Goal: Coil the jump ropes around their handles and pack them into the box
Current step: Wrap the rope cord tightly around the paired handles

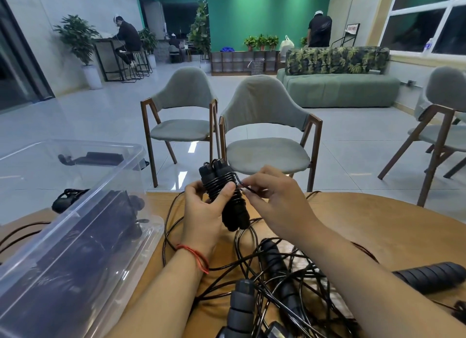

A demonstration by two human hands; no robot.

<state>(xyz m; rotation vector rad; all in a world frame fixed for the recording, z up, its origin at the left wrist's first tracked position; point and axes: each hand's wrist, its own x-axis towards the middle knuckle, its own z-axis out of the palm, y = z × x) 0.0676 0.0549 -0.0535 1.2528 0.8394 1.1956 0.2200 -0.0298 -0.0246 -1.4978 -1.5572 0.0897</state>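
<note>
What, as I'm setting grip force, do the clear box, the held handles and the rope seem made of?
Box: transparent glossy plastic, likely rigid; its dark contents show through. Handles: matt black, probably foam or rubber, with no shine on the lower part. Rope: thin glossy black cord, perhaps plastic-coated; it keeps springy loops.

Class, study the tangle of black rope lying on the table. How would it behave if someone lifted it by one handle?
Probably floppy: the tangled rope lies in thin, loose loops on the table. Lifting one ribbed handle would likely drag other loops along, since strands cross each other. It seems light, being so thin.
</note>
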